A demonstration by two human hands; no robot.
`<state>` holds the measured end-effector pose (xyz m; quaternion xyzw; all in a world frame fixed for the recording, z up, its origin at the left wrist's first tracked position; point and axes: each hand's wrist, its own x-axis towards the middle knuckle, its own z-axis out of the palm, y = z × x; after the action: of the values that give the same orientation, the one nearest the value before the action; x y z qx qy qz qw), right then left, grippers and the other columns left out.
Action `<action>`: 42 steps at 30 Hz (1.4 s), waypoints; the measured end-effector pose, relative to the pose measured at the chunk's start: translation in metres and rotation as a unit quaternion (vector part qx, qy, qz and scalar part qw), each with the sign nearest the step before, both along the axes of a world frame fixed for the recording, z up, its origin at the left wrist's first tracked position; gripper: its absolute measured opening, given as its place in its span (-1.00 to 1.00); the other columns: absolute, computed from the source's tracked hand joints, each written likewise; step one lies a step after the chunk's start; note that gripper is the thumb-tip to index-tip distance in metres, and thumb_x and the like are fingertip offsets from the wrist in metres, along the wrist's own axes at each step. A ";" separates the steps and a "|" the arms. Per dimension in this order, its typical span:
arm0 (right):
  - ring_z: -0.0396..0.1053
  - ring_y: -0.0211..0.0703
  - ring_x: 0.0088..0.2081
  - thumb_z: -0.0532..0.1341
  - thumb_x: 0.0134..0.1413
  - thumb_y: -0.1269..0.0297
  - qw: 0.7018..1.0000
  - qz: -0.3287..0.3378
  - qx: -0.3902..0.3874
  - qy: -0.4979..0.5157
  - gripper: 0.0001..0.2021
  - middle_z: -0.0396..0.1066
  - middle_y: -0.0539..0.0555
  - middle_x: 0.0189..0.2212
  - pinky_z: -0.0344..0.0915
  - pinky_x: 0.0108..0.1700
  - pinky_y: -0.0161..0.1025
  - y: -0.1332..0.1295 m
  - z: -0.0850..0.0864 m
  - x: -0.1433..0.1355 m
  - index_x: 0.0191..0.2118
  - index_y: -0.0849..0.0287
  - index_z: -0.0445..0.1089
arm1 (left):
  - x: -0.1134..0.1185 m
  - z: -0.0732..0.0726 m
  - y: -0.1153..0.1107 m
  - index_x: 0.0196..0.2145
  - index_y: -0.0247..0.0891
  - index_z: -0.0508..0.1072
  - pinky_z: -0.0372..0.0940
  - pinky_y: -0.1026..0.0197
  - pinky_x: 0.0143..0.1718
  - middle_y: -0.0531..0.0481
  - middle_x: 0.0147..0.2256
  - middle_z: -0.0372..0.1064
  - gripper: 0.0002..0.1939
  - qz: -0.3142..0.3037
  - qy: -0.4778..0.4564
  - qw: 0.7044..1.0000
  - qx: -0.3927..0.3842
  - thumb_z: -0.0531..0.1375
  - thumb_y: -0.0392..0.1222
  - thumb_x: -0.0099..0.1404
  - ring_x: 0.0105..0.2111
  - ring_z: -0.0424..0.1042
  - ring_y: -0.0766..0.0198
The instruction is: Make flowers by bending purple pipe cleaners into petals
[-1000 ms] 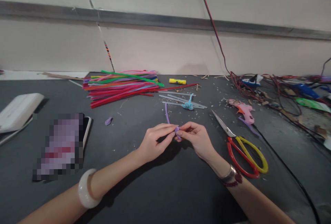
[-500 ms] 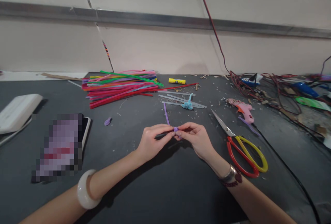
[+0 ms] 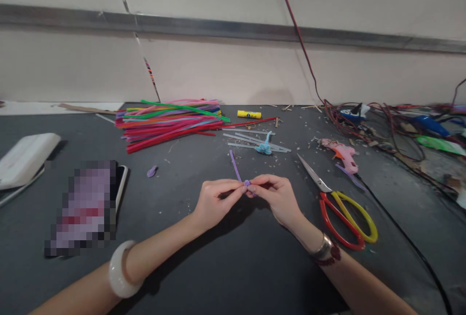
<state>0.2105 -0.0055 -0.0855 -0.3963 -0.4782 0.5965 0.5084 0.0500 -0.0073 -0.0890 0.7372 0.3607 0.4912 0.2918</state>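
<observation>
Between the fingertips of both hands is a purple pipe cleaner (image 3: pixel 235 165), its straight end sticking up and to the left and its lower part coiled into a small knot. My left hand (image 3: pixel 217 202) pinches the knot from the left, thumb and forefinger closed on it. From the right, my right hand (image 3: pixel 278 196) grips the same knot, fingers curled. The fingertips partly hide the coil. A light-blue twisted piece (image 3: pixel 264 145) lies beyond the hands on pale glue sticks (image 3: pixel 238 145). A small purple loop (image 3: pixel 152 171) rests on the table to the left.
Scissors (image 3: pixel 333 197) with red and yellow handles lie right of my right hand, near a pink glue gun (image 3: pixel 344 154) and its black cable. Colourful pipe cleaners (image 3: pixel 171 123) and a yellow tube (image 3: pixel 249 114) lie at the back. A phone (image 3: pixel 87 206) and white box (image 3: pixel 27 159) are left.
The straight purple end has tilted further left and its tip sits slightly lower. Both hands have shifted very slightly while keeping their pinch on the knot.
</observation>
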 end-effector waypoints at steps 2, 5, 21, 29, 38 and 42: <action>0.42 -0.27 -0.50 0.33 -0.23 0.36 1.000 -0.001 0.011 -0.004 -0.92 0.44 -0.01 -0.54 0.41 -0.35 -0.28 0.000 0.000 -0.001 -0.49 0.19 0.46 | 0.001 0.001 -0.002 -0.38 -0.26 0.52 0.35 0.28 -0.35 -0.05 -0.39 0.51 -0.87 0.001 -0.003 1.000 -0.006 0.15 -0.32 0.16 -0.39 0.47 0.26; 0.40 -0.30 -0.52 0.33 -0.22 0.36 0.999 -0.008 0.042 -0.013 -0.95 0.40 -0.02 -0.49 0.41 -0.37 -0.29 -0.001 0.001 -0.001 -0.50 0.17 0.46 | 0.003 0.002 -0.004 -0.37 -0.27 0.52 0.35 0.28 -0.36 -0.05 -0.39 0.50 -0.86 0.011 -0.014 1.000 -0.023 0.15 -0.34 0.16 -0.40 0.46 0.27; 0.31 -0.27 -0.45 0.29 -0.15 0.35 0.964 -0.075 0.186 -0.175 -0.94 0.33 0.00 -0.48 0.29 -0.46 -0.34 -0.003 0.009 0.005 -0.45 0.06 0.50 | 0.008 0.006 -0.008 -0.35 -0.34 0.51 0.43 0.16 -0.30 -0.08 -0.40 0.51 -0.84 -0.041 -0.178 0.950 -0.254 0.22 -0.21 0.10 -0.41 0.49 0.20; 0.33 -0.14 -0.15 0.29 -0.16 0.38 0.970 0.000 0.193 -0.147 -0.56 0.36 0.06 -0.18 0.27 -0.06 -0.17 -0.006 0.008 0.004 -0.06 0.03 0.31 | 0.004 0.017 -0.002 -0.35 -0.36 0.49 0.45 0.17 -0.31 -0.11 -0.37 0.51 -0.84 -0.029 -0.199 0.952 -0.231 0.19 -0.23 0.14 -0.38 0.50 0.18; 0.39 -0.23 -0.38 0.18 -0.02 0.32 0.980 0.044 0.120 -0.151 -0.76 0.44 0.04 -0.38 0.35 -0.33 -0.30 -0.007 0.017 0.009 -0.16 0.08 0.39 | -0.006 0.037 0.007 -0.40 -0.35 0.51 0.43 0.21 -0.33 -0.06 -0.42 0.51 -0.85 -0.025 -0.093 0.973 -0.212 0.18 -0.23 0.12 -0.42 0.50 0.20; 0.39 -0.17 -0.35 0.23 -0.07 0.29 0.963 0.021 0.161 -0.214 -0.85 0.47 0.04 -0.38 0.32 -0.32 -0.26 -0.005 0.023 0.011 -0.29 0.08 0.47 | -0.009 0.042 0.007 -0.42 -0.32 0.52 0.41 0.26 -0.37 -0.03 -0.46 0.51 -0.86 0.008 0.011 0.987 -0.159 0.16 -0.27 0.11 -0.44 0.49 0.20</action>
<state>0.2219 -0.0107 -0.0623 -0.4177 -0.6738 0.4232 0.4386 0.0411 0.0002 -0.0473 0.6840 0.4434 0.4216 0.3972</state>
